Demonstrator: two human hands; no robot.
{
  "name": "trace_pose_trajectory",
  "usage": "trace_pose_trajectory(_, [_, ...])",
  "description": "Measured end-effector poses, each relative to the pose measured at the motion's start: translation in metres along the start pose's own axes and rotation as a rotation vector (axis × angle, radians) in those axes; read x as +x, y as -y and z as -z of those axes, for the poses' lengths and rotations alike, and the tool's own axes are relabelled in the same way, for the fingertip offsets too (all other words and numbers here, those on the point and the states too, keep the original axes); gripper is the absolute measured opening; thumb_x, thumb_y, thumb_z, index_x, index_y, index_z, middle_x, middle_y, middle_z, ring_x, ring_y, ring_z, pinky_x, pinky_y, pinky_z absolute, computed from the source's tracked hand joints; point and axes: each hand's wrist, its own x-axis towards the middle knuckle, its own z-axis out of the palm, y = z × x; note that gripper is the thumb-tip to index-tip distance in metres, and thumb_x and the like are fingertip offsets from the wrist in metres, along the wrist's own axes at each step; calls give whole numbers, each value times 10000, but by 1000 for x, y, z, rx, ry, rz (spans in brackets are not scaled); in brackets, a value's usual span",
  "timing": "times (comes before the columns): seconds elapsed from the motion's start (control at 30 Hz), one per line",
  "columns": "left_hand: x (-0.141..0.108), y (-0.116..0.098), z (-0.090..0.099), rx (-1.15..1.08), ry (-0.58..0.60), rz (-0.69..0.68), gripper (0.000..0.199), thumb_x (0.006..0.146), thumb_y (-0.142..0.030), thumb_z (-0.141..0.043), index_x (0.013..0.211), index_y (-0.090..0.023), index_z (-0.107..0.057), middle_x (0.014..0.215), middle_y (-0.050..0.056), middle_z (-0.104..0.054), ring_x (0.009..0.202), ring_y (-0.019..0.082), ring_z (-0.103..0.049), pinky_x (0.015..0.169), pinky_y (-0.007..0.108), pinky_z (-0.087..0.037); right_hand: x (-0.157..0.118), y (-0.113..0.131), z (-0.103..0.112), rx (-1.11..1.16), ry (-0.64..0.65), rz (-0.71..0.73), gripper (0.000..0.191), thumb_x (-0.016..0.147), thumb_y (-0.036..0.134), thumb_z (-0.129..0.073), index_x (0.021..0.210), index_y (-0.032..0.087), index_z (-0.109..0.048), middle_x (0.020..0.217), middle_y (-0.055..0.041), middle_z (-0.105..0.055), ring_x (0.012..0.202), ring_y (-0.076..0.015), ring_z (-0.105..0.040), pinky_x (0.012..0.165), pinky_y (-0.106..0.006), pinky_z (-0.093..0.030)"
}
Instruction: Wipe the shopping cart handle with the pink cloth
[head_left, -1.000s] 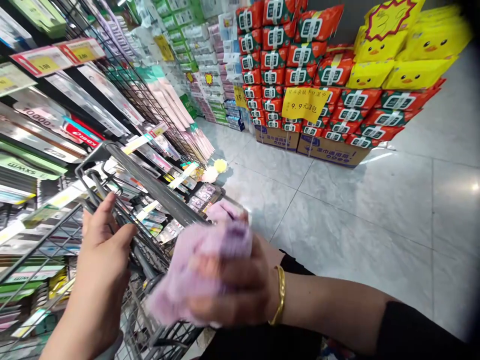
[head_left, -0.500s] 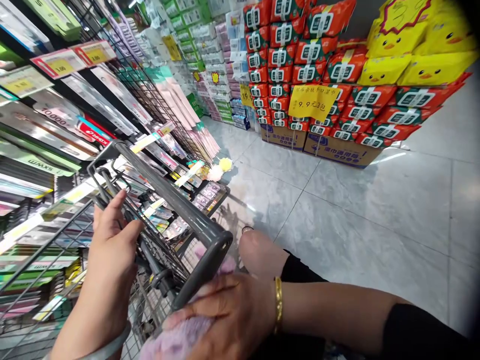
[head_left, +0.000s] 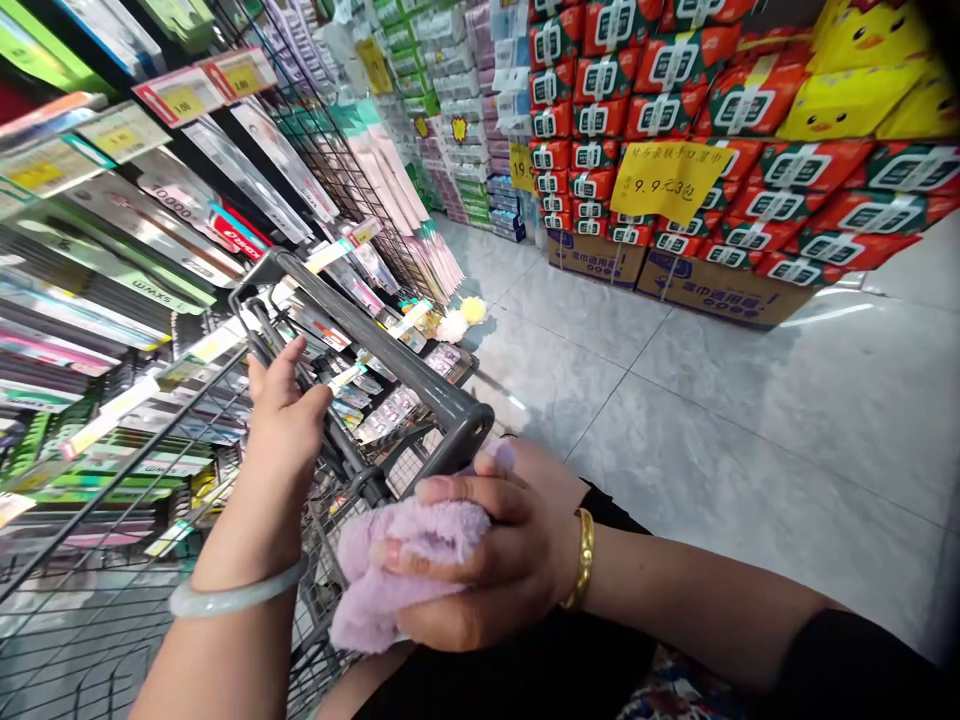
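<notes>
My right hand is closed around a bunched, fluffy lilac cloth, just below the near end of the grey cart handle. A gold bracelet circles that wrist. My left hand is at the side frame of the shopping cart, thumb and forefinger showing, the other fingers partly hidden as they curl over a bar. On the left wrist is a pale bangle. The wire cart stands tilted in view, below both hands.
Racks of packaged goods with price tags line the left, close to the cart. Red and green wipe packs are stacked on cardboard boxes at the back right, beside yellow packs. Grey tiled floor lies between.
The right hand with the cloth has come off the handle's near side arm, and more of the cloth shows. The view has shifted, so the cart and left hand appear further right.
</notes>
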Motion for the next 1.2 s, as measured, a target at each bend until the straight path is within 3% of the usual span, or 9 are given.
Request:
trace_pose_trajectory(0.13, [-5,-16,17,-13,-2,76,879,870,-362,-551,1567,-100,-83,1647,179,-9,1493,379,58,1207,562,-119,-23,14,-21,60,139,135,103,877,350,-658,950,371,-728,1250,147,-657,1350,-194,-467,1164,-346,-376])
trace_pose_trajectory(0.23, [-40,-10,38,52,38,27,975,881,-536,-541,1576,-125,4,1641,197,20,1499,367,62,1191,595,-97,-43,25,-36,149,244,257,127,919,326,-622,872,329,-740,1165,115,-702,1288,-148,-530,1130,-312,-407])
trace_pose_trajectory(0.37, [-117,23,63,194,129,79,675,934,-629,-331,1500,-265,-383,1620,118,-244,1495,346,-181,1169,639,-102,-25,25,-21,158,185,119,120,870,273,-688,971,314,-739,1236,89,-681,1331,-192,-478,1143,-380,-413])
trace_pose_trajectory(0.47, [-169,47,69,252,252,218,640,928,-636,-275,1340,-261,-588,1379,104,-602,1321,311,-512,1113,498,-364,-14,25,-19,92,128,71,219,857,227,-701,1058,313,-719,1294,72,-654,1338,-193,-460,1161,-414,-397])
trace_pose_trajectory(0.57, [-199,57,64,303,297,375,671,927,-659,-219,1254,-271,-658,1195,92,-717,1154,311,-637,969,422,-486,-35,33,-36,118,172,169,141,881,216,-673,983,291,-734,1233,77,-688,1306,-185,-501,1135,-390,-426])
trace_pose_trajectory(0.7, [-210,56,57,233,321,469,761,932,-671,-101,1099,-291,-739,1114,69,-749,1093,292,-671,899,376,-506,-61,45,-48,174,415,266,134,931,216,-611,963,257,-735,1197,34,-709,1305,-181,-515,1092,-389,-465])
trace_pose_trajectory(0.93, [-207,54,58,238,325,488,783,895,-728,-126,1106,-277,-731,1110,88,-749,1078,304,-670,876,377,-499,-41,48,-47,104,206,75,303,935,129,-566,1164,282,-691,1320,-3,-645,1406,-196,-403,1226,-483,-264])
trace_pose_trajectory(1.1, [-210,53,59,251,329,518,850,864,-769,-71,1074,-285,-737,1128,110,-736,1081,347,-659,890,440,-483,-86,63,-74,245,538,302,169,929,220,-606,1051,239,-721,1226,-15,-693,1350,-194,-468,1112,-409,-438])
trace_pose_trajectory(1.2, [-211,54,59,242,334,514,850,862,-772,-71,1062,-287,-741,1122,110,-735,1070,349,-662,880,442,-486,-77,69,-65,287,520,183,195,941,173,-565,1027,241,-726,1214,-23,-696,1309,-185,-503,1162,-471,-361])
